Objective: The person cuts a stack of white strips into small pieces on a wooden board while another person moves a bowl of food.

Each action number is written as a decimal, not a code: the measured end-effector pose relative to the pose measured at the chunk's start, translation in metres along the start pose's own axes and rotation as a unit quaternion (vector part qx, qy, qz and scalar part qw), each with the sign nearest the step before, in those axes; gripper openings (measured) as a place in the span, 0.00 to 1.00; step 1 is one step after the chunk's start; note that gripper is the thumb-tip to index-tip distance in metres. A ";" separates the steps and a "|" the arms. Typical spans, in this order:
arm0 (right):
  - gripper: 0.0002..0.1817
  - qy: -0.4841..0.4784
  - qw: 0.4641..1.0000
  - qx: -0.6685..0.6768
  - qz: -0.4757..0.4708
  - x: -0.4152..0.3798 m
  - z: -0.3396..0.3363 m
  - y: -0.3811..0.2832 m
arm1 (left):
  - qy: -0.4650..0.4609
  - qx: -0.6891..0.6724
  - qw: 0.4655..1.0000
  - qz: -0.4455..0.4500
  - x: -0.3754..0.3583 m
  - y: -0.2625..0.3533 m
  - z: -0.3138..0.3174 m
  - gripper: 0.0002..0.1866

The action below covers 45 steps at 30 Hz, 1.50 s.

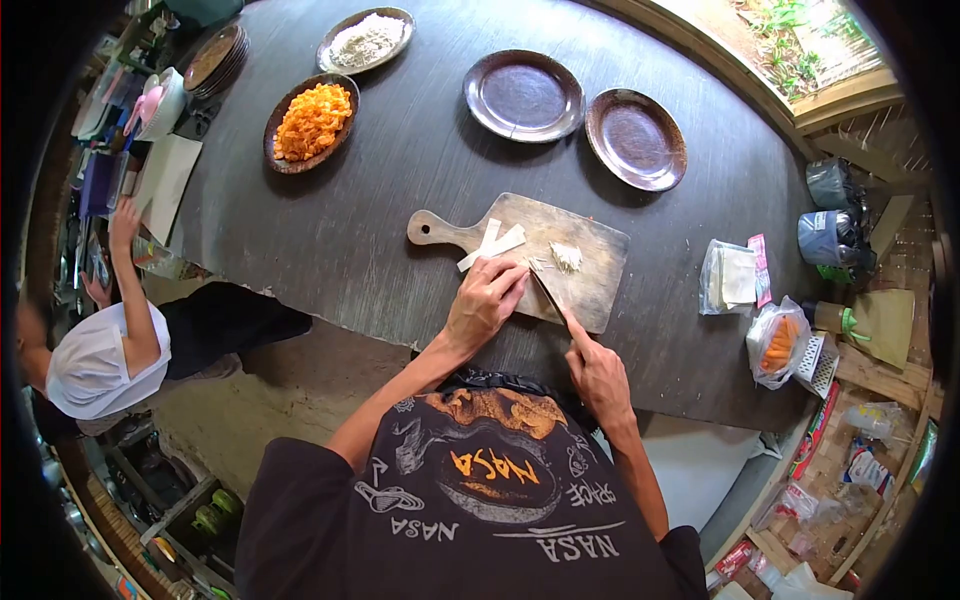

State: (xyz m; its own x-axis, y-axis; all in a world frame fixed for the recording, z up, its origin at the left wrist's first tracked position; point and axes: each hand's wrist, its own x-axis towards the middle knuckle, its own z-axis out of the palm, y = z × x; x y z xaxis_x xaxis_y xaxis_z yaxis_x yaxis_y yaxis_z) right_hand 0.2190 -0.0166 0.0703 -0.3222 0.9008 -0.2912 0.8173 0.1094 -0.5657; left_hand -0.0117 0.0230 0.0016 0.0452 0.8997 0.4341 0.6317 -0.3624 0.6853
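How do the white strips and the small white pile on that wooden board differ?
The strips are long and flat, while the pile is made of fine, thin bits. The strips lie near the handle of the cutting board; the pile lies farther from it. Both are whitish and rest on the same board.

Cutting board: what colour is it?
The cutting board is pale greyish-brown, as the head view shows.
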 end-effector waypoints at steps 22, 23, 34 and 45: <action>0.37 0.006 1.000 0.015 -0.016 -0.005 0.004 0.004 | -0.003 -0.002 1.000 -0.005 -0.002 -0.001 0.001 0.11; 0.37 0.002 1.000 0.024 -0.018 -0.004 0.004 0.006 | -0.006 0.000 1.000 -0.001 -0.002 -0.003 0.001 0.11; 0.37 0.000 1.000 0.016 -0.015 0.012 0.008 -0.007 | 0.004 -0.005 1.000 0.001 -0.002 -0.002 0.001 0.10; 0.37 -0.010 1.000 0.011 -0.025 -0.002 0.008 0.007 | 0.001 -0.012 1.000 0.000 -0.003 -0.004 0.002 0.11</action>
State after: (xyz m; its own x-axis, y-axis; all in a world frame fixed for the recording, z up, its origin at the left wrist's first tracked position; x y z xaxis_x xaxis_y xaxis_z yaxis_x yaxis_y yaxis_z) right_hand 0.2212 -0.0208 0.0608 -0.3713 0.8861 -0.2773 0.7898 0.1444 -0.5961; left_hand -0.0130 0.0222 -0.0033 0.0435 0.8990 0.4358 0.6122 -0.3687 0.6995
